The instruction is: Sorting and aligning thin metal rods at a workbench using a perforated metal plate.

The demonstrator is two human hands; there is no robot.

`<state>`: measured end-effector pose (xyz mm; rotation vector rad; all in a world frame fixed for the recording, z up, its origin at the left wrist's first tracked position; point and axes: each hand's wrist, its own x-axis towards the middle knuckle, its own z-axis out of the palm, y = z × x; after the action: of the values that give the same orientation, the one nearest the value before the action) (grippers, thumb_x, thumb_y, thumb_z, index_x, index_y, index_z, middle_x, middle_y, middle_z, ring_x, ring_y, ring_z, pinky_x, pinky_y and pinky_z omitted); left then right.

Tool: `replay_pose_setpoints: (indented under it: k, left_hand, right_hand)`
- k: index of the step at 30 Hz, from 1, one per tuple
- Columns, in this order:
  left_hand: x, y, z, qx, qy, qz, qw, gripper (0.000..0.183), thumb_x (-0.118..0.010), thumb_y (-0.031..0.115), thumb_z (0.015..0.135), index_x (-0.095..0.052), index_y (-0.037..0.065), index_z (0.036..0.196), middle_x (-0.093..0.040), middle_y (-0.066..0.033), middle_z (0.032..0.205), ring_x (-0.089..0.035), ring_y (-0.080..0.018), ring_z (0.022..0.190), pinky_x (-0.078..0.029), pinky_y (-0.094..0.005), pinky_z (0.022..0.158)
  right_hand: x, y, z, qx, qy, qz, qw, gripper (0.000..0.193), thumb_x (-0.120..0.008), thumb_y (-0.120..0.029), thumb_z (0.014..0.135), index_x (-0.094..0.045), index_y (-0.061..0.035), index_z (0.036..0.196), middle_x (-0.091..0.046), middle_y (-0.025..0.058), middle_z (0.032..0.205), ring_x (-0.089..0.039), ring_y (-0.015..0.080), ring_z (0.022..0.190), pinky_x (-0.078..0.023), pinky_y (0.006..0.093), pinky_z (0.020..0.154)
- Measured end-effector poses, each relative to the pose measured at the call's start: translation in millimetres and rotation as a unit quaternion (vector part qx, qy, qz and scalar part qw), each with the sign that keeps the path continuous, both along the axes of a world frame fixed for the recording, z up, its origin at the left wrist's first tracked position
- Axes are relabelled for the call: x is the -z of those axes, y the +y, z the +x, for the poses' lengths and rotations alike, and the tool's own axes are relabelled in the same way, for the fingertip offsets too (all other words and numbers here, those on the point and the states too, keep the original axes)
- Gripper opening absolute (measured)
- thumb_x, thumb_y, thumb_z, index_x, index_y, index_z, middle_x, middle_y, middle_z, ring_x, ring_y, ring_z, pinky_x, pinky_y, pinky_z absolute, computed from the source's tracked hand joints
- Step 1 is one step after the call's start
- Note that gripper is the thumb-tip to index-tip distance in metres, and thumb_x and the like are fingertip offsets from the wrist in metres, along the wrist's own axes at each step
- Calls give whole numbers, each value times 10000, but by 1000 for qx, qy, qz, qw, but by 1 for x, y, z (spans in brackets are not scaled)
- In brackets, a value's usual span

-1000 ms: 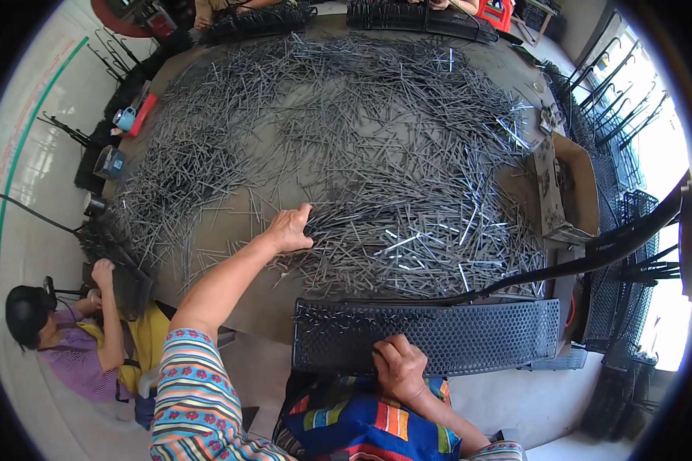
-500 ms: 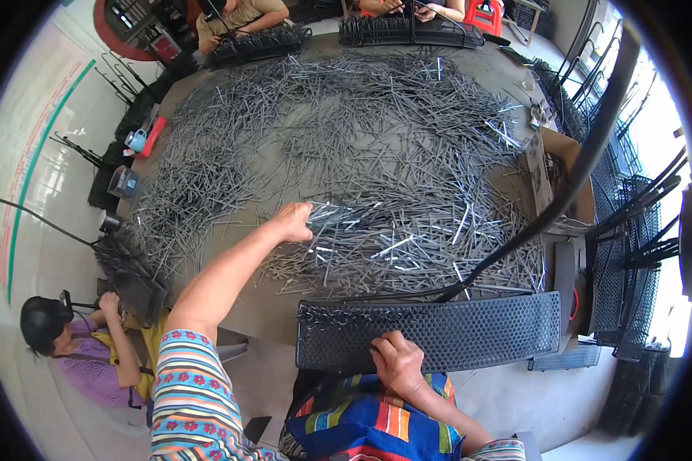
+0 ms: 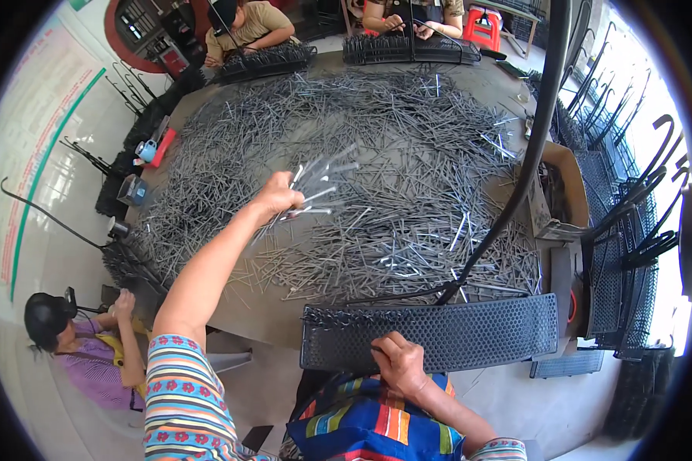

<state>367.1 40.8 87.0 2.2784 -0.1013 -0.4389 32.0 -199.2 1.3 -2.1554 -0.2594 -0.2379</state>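
Observation:
My left hand (image 3: 278, 197) is stretched out over the table, closed round a loose bunch of thin grey strips (image 3: 323, 180). The bunch fans out to the right and is blurred by motion. Below it lies a wide heap of similar strips (image 3: 430, 200). My right hand (image 3: 401, 363) is closed in front of a black perforated panel (image 3: 469, 330), thumb and fingers pinched together; what they hold, if anything, is too small to make out. Dark short pieces (image 3: 354, 316) line the upper left part of the panel. A thick dark rod (image 3: 507, 207) rises from behind it.
Two people sit across the table (image 3: 261, 315) behind black bristly racks (image 3: 411, 50). Another person (image 3: 92, 346) works at the left. An open cardboard box (image 3: 565, 184) stands at the right edge, near hooked rods and mesh panels (image 3: 615, 246). A blue mug (image 3: 146, 150) sits far left.
My left hand has moved up and slightly left, with the bunch of strips now fanned and blurred. My right hand stays by the panel. The whole view has shifted a little.

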Motion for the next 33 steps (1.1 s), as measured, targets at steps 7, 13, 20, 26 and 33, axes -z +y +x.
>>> replay_pose_setpoints:
  k: [7, 13, 20, 26, 33]
  left_hand:
    - [14, -27, -31, -197, 84, -479, 851, 87, -594, 0, 753, -545, -17, 823, -635, -148, 738, -647, -227, 586, -558, -324, 517]
    - [9, -89, -66, -246, -104, -604, 752, 337, -542, -114, 743, -469, -16, 1057, -599, -97, 812, -644, -214, 675, -560, -339, 612]
    - [26, -105, -96, -193, -236, -535, 788, 402, -717, -40, 717, -560, 5, 1084, -657, -85, 979, -658, -168, 817, -540, -306, 793]
    - [23, -109, -96, -181, -65, -609, 769, 482, -779, 7, 693, -571, 21, 1127, -655, -56, 1012, -651, -166, 850, -533, -306, 800]
    - [32, -93, -73, -289, -69, -589, 751, 226, -748, -13, 709, -650, 7, 911, -674, -52, 851, -644, -157, 731, -525, -302, 680]
  right_hand:
    - [-86, 46, 106, 115, 8, 291, 950, 248, -629, -117, 879, -589, 5, 1091, -643, 67, 895, -612, 147, 822, -492, 309, 747]
    - [-47, 69, 200, 218, 205, 587, 752, 426, -482, -401, 979, -584, -31, 1163, -600, 48, 991, -549, 166, 878, -428, 295, 795]
    - [-34, 83, 251, 167, 191, 735, 629, 444, -498, -382, 971, -644, 31, 1039, -643, 87, 930, -575, 202, 831, -459, 325, 778]
    - [15, 80, 268, 243, 69, 551, 795, 306, -545, -271, 935, -658, 5, 870, -636, 87, 802, -569, 189, 758, -463, 339, 703]
    - [-19, 95, 248, 195, 127, 502, 833, 381, -571, -333, 919, -654, 38, 929, -659, 118, 881, -602, 216, 823, -472, 358, 764]
